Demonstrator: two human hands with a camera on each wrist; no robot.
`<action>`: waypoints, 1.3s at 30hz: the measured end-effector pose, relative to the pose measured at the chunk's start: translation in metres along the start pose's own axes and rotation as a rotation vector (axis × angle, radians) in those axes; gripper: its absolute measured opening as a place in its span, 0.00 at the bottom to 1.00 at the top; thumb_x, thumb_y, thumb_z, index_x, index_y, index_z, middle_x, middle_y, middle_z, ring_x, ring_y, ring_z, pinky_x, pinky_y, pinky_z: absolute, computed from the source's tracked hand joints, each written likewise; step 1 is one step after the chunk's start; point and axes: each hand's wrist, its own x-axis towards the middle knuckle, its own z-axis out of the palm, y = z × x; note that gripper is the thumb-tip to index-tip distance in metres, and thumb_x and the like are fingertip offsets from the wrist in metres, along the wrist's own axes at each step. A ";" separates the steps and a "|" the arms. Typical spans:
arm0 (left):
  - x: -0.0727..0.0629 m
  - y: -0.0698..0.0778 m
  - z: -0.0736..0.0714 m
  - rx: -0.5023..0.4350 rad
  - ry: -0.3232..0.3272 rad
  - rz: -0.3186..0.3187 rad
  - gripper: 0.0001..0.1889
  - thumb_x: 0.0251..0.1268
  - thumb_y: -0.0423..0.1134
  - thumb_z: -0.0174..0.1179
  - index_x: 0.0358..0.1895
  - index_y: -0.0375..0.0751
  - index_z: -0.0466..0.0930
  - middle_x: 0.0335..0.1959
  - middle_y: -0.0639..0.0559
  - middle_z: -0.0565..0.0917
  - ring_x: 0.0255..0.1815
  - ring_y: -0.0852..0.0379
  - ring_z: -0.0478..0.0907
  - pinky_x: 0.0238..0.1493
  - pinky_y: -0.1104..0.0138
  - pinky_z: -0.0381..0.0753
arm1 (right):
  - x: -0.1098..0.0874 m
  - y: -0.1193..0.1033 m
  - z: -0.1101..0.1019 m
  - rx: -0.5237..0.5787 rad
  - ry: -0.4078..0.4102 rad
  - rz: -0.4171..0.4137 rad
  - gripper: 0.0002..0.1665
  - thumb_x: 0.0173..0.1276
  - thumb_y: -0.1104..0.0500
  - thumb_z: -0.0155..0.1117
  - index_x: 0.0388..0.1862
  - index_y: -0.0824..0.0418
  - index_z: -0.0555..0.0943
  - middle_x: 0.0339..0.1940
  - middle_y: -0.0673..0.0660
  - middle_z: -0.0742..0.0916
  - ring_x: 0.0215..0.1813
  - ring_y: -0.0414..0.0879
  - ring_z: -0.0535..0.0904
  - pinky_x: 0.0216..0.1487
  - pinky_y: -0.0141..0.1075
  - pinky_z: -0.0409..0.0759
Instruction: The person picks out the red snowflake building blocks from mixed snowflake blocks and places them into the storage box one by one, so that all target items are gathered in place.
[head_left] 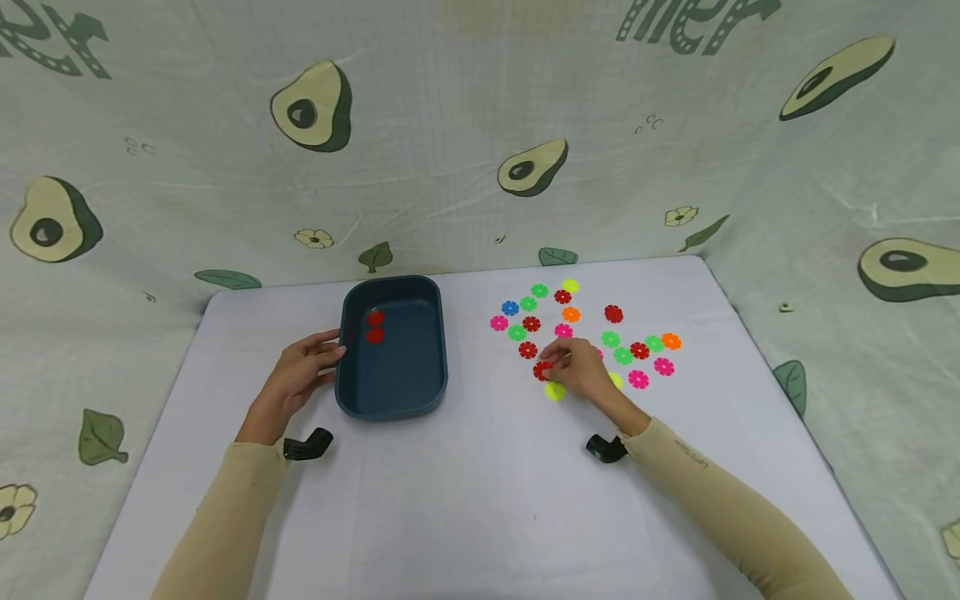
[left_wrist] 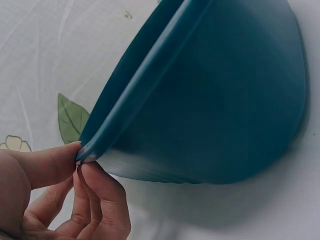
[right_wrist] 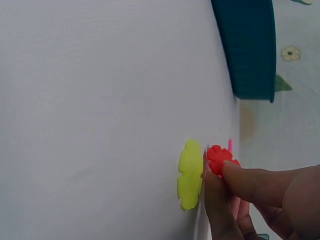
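A dark teal tub (head_left: 397,375) stands on the left half of the table, with two red notched discs (head_left: 375,336) inside. My left hand (head_left: 303,372) pinches the tub's near-left rim between thumb and fingers, plain in the left wrist view, where the tub's side wall (left_wrist: 215,110) fills much of the picture. Over on the right, my right hand (head_left: 581,368) pinches a red notched disc (right_wrist: 218,156) between thumb and fingertips. Just beside that disc is a yellow notched disc (right_wrist: 190,175). My right hand partly hides a pink disc behind it.
Around my right hand lie several loose discs, among them green (head_left: 611,339), blue (head_left: 510,308), orange (head_left: 671,342) and pink (head_left: 638,379) ones. A patterned cloth (head_left: 435,192) rises behind the white table (head_left: 450,508). Black wrist mounts (head_left: 307,445) sit at both cuffs.
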 end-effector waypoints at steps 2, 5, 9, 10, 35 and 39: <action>0.001 0.000 -0.001 -0.005 0.002 -0.004 0.34 0.83 0.39 0.58 0.85 0.39 0.57 0.55 0.57 0.73 0.45 0.67 0.78 0.45 0.73 0.82 | 0.001 -0.001 -0.001 0.005 -0.007 0.008 0.12 0.68 0.70 0.74 0.49 0.70 0.87 0.42 0.63 0.88 0.43 0.53 0.82 0.42 0.34 0.82; 0.001 -0.001 -0.003 -0.009 0.003 -0.004 0.34 0.83 0.38 0.58 0.85 0.38 0.56 0.55 0.57 0.73 0.44 0.67 0.78 0.45 0.73 0.82 | 0.002 -0.004 -0.001 0.010 -0.012 0.014 0.12 0.69 0.68 0.74 0.51 0.68 0.88 0.43 0.62 0.89 0.44 0.53 0.82 0.42 0.34 0.82; 0.001 -0.001 -0.004 -0.009 0.006 -0.003 0.34 0.83 0.38 0.57 0.85 0.38 0.57 0.55 0.57 0.73 0.45 0.67 0.78 0.45 0.73 0.82 | 0.003 -0.011 -0.002 0.030 -0.017 0.016 0.12 0.70 0.67 0.73 0.51 0.67 0.89 0.43 0.62 0.89 0.44 0.52 0.82 0.43 0.34 0.81; 0.001 -0.001 -0.004 -0.008 0.007 -0.003 0.34 0.83 0.38 0.57 0.85 0.39 0.57 0.54 0.57 0.73 0.45 0.67 0.78 0.45 0.73 0.82 | 0.003 -0.013 -0.001 0.039 -0.019 0.014 0.12 0.70 0.67 0.73 0.51 0.67 0.89 0.43 0.62 0.89 0.44 0.52 0.82 0.42 0.34 0.81; 0.001 0.000 -0.001 -0.001 0.009 0.003 0.33 0.83 0.39 0.58 0.84 0.40 0.58 0.60 0.52 0.71 0.47 0.66 0.77 0.46 0.73 0.82 | 0.022 -0.084 0.020 0.236 -0.094 -0.065 0.12 0.70 0.70 0.73 0.51 0.71 0.88 0.44 0.64 0.87 0.43 0.51 0.83 0.48 0.48 0.87; 0.002 0.000 0.000 -0.006 0.001 0.016 0.33 0.83 0.38 0.58 0.84 0.39 0.58 0.59 0.52 0.72 0.47 0.66 0.77 0.46 0.73 0.83 | 0.027 -0.096 0.028 0.234 -0.099 -0.068 0.11 0.70 0.70 0.72 0.51 0.69 0.88 0.44 0.63 0.88 0.44 0.52 0.82 0.48 0.46 0.86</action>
